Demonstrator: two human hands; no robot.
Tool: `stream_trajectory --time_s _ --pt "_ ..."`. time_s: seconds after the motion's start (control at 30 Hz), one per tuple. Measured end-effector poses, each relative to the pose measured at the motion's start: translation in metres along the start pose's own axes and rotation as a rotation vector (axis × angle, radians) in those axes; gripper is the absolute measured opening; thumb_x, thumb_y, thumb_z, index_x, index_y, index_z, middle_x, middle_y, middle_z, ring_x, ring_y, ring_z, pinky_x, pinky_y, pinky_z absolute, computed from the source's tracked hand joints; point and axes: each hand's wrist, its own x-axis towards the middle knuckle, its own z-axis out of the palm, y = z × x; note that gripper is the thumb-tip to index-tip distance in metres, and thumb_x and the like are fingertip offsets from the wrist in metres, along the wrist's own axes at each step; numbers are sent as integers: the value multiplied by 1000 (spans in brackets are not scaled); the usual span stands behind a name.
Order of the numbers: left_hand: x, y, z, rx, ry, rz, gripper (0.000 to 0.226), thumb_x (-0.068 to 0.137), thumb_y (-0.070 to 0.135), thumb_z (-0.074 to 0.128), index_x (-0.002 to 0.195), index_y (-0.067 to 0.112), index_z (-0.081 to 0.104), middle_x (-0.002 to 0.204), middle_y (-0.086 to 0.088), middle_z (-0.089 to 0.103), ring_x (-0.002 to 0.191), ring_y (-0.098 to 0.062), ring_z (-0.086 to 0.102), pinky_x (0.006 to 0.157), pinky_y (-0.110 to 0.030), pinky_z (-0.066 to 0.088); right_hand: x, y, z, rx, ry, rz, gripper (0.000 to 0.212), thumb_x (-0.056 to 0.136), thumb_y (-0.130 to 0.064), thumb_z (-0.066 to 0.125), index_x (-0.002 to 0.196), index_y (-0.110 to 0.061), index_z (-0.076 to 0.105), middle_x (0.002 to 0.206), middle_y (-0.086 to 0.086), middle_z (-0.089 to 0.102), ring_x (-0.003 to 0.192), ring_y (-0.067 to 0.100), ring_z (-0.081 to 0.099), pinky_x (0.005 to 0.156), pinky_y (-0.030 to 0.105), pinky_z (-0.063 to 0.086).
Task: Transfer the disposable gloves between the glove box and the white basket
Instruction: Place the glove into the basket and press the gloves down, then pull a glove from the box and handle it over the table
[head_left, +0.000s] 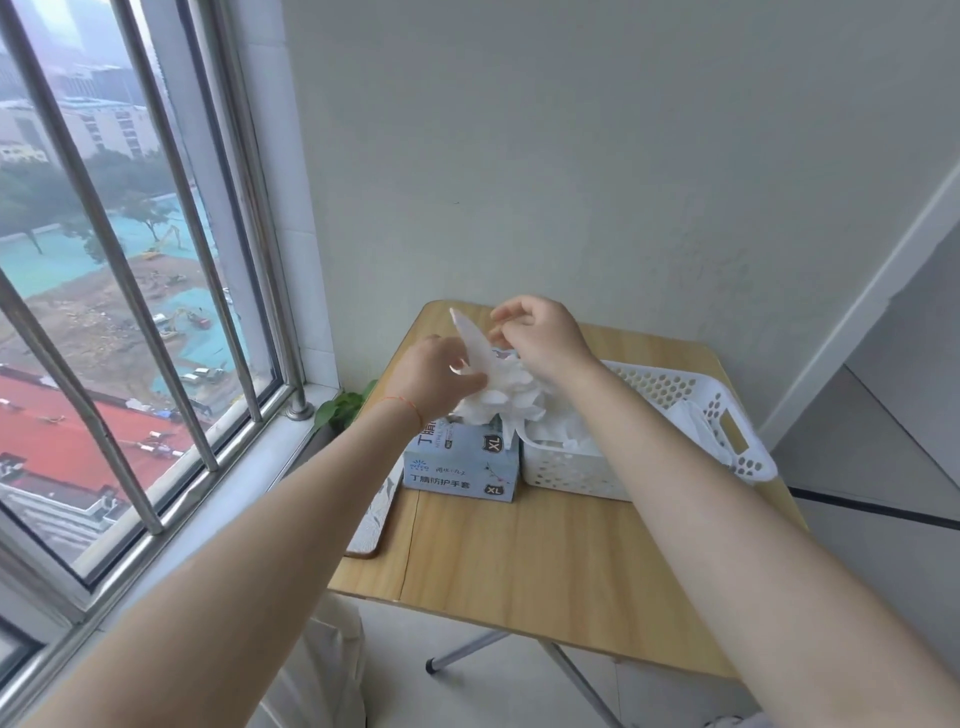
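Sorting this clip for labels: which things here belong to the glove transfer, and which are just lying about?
Job:
glove box
white basket
white gloves bunched above the box
left hand and right hand, both on the gloves

Lying about:
folding table
green plant by the window
tray at the table's left edge

We see two bare forearms, no sleeves, no rings we can make out. Left hand (441, 371) has a thin orange-red string (402, 404) at the wrist; right hand (540, 332) wears nothing.
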Motion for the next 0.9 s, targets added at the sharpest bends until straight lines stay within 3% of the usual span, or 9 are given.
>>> stream_trajectory --time_s 0.1,0.17,0.27,0.33,0.43,0.5,0.63,0.73,0.9 --pt "4 -6 1 82 12 -104 22 81 28 69 71 22 51 77 2 57 75 -23 56 58 -28 41 -4 3 -17 -425 23 89 16 79 -8 46 80 -6 62 82 12 60 82 36 58 60 35 49" --pt "3 -5 2 31 51 -131 14 81 21 67 87 20 55 79 1 55 72 -22 55 61 -30 45 -12 2 -26 -636 -96 206 16 81 -17 48 67 -10 46 74 8 47 69 30 50 49 28 36" --pt "0 5 3 -34 75 -12 43 81 10 61 120 24 50 89 -1 51 77 -19 51 60 -26 41 -16 2 -29 -720 -319 274 20 90 -27 49 84 -8 54 83 6 47 77 25 57 57 24 37" --pt "-3 15 1 -85 31 87 54 80 14 62 127 35 47 96 1 50 82 -15 51 60 -20 40 -15 6 -27 -691 -333 271 21 85 -22 51 68 -11 48 69 3 43 56 20 43 49 24 30" --pt "-8 22 0 -66 -85 139 51 77 30 71 123 42 51 100 4 50 87 -14 53 68 -26 50 -10 13 -22 -631 -266 220 26 81 -16 53 59 -11 42 61 10 39 58 21 35 49 24 25" --pt "-8 20 2 37 -117 104 45 78 33 75 120 31 58 103 1 48 83 -17 52 71 -28 48 -8 16 -20 -544 -212 161 23 86 -17 58 66 -7 52 71 23 47 67 19 37 52 25 27" --pt "-4 8 6 136 -33 5 22 84 24 70 101 12 64 94 -1 51 75 -21 52 58 -26 38 -2 18 -21 -385 -137 70 25 94 -31 59 79 -12 53 77 5 54 69 19 49 57 26 35" --pt "-4 4 12 171 -66 12 16 86 25 68 84 13 57 77 4 48 71 -18 48 57 -27 34 0 19 -18 -214 -126 91 20 96 -27 58 83 -12 52 77 5 69 65 18 66 65 30 50" --pt "-1 1 25 238 -78 21 23 86 9 53 67 14 41 65 3 42 67 -21 43 50 -26 27 -2 24 -11 -131 -94 115 9 90 -7 61 96 -10 54 81 10 68 63 21 65 68 35 58"
